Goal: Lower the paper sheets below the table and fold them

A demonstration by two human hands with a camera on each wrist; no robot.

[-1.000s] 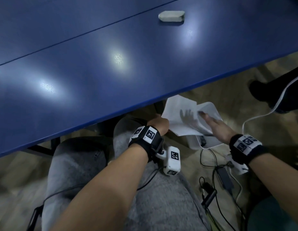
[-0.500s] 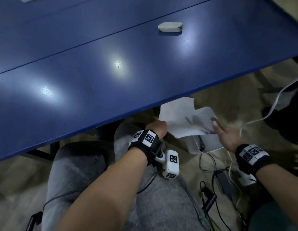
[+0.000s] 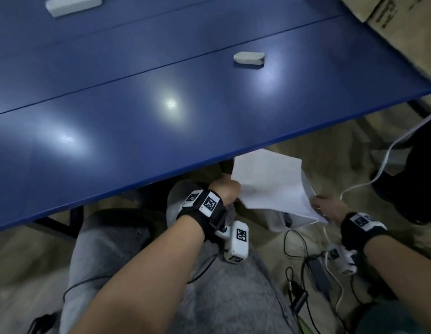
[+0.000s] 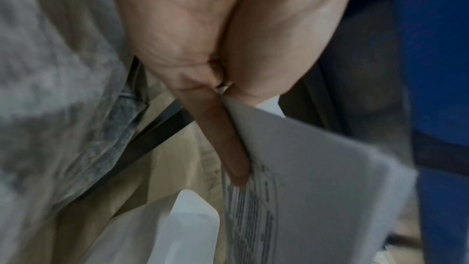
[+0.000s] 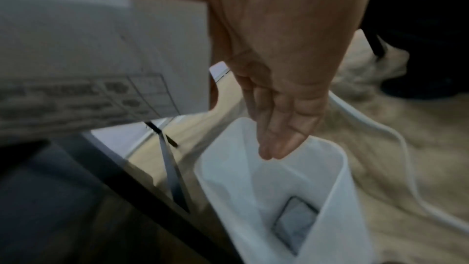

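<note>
Paper (image 3: 267,182) hangs below the blue table's (image 3: 137,104) front edge, above a white bin (image 5: 337,170). Left hand (image 3: 225,191) pinches its left edge between thumb and fingers (image 4: 223,138). Right hand (image 3: 329,207) seems to grip the right corner, fingers (image 5: 279,136) extended downward.

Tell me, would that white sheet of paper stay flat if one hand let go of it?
Probably not. The paper already bows between the left hand and the right hand, so it looks thin and floppy. It seems light: the left hand pinches only a corner. Freed, it would likely droop toward the white bin.
</note>
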